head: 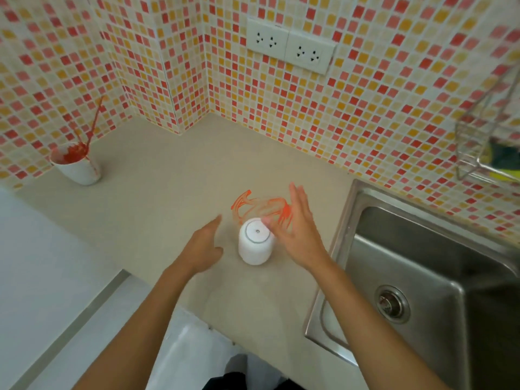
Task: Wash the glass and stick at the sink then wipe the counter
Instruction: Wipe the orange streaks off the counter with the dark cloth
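A white glass (77, 167) smeared inside with red sauce stands at the far left of the counter, against the tiled wall. A thin red stick (95, 121) leans out of it. In the middle of the beige counter (157, 192) a second white cup (255, 241) stands upside down, with an orange-red smear (253, 205) on the counter just behind it. My left hand (203, 247) hovers open to the left of that cup, not touching it. My right hand (298, 229) is open at its right side, thumb near the cup's base.
A steel sink (439, 280) with a round drain (392, 304) lies at the right. A wire rack (484, 142) holding a green and yellow sponge (503, 154) hangs on the mosaic wall above it. Two white sockets (289, 45) sit on the wall.
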Demonstrator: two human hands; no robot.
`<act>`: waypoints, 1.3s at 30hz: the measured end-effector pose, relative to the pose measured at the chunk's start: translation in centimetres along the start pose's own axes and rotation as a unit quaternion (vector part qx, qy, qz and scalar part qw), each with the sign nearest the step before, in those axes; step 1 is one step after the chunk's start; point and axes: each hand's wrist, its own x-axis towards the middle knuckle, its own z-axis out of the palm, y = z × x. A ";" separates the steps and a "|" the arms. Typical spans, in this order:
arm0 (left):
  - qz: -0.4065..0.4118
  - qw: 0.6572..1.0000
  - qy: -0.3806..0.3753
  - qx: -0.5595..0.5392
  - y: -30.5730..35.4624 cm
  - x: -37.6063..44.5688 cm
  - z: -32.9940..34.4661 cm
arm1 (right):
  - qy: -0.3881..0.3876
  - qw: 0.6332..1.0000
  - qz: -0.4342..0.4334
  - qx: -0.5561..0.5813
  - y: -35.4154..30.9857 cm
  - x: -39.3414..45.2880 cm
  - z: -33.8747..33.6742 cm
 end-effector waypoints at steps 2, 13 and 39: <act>0.018 0.996 0.090 0.008 1.4 0.2 -1.5 | 0.076 0.997 -0.014 -0.022 0.8 -0.2 -2.9; 0.371 0.911 0.178 0.001 29.7 3.5 5.5 | 0.399 0.909 -0.028 -0.119 4.3 -4.5 -26.2; 0.363 0.879 0.155 0.269 47.1 8.6 16.1 | 0.324 0.882 0.267 -0.216 15.6 0.5 -41.4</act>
